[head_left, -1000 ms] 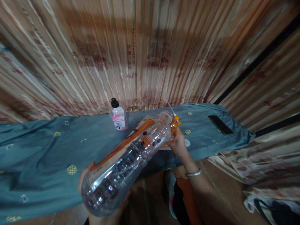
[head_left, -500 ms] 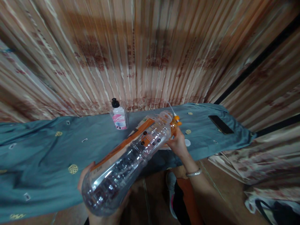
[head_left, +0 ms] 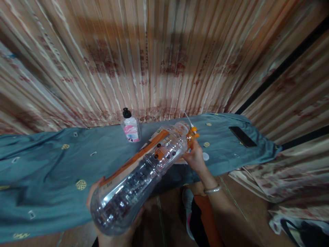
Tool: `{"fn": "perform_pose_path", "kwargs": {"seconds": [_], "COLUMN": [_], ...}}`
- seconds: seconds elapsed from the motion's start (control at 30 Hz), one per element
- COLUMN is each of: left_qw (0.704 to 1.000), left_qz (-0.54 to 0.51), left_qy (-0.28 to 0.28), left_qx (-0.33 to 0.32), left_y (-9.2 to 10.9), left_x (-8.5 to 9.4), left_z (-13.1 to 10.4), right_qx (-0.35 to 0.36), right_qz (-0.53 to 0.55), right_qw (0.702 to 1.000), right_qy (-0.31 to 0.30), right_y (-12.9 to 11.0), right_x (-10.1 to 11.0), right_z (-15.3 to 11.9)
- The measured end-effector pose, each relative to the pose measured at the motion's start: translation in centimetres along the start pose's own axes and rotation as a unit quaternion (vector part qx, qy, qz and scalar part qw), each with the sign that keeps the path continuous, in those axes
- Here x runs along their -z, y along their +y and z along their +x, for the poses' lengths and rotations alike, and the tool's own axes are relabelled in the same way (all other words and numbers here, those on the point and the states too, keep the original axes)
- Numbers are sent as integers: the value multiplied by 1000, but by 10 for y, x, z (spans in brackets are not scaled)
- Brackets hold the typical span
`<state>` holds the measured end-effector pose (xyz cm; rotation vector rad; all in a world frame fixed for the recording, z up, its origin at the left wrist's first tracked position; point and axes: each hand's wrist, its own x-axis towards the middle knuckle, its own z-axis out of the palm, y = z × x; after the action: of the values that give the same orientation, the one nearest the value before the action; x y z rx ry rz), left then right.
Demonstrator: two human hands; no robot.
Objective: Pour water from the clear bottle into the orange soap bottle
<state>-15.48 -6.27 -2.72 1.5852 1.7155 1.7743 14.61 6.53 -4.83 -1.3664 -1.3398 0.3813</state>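
Observation:
A large clear plastic bottle (head_left: pixel 138 175) with an orange print is tilted, its neck up and to the right. Wrapped round its lower end is my left hand (head_left: pixel 115 236), partly hidden behind the plastic. My right hand (head_left: pixel 195 156), with a silver bracelet on the wrist, grips a small orange bottle (head_left: pixel 190 138) with an orange and white spray top. That small bottle is beside the big bottle's neck; whether they touch is hard to tell. An orange and white printed sheet or box (head_left: pixel 128 163) lies partly behind the big bottle.
On the blue-green cloth (head_left: pixel 64 164) stand a clear pump bottle (head_left: pixel 132 130) with a black top and, at the right, a black phone (head_left: pixel 242 136). A white disc (head_left: pixel 205 156) lies near my right wrist. Pleated curtains (head_left: pixel 159 61) rise behind.

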Motion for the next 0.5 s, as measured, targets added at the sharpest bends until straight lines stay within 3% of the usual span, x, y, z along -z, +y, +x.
{"fn": "perform_pose_path", "kwargs": {"seconds": [0.1,0.23,0.5], "left_qw": [998,999,997], "left_qz": [-17,-31,-46], "left_qy": [-2,-28,-34], "left_qx": [52,31,49], "left_y": [9,11,1], "left_x": [-2,-2,-1], "left_z": [3,4,-2], "right_qx": [4,6,5], "right_qz": [-1,-5,-15], "right_qw": [1000,1000,1000], "right_qy": [1,4,-4], "right_y": [1,2,4], "right_x": [0,-1,-1], "right_z": [0,0,0]}}
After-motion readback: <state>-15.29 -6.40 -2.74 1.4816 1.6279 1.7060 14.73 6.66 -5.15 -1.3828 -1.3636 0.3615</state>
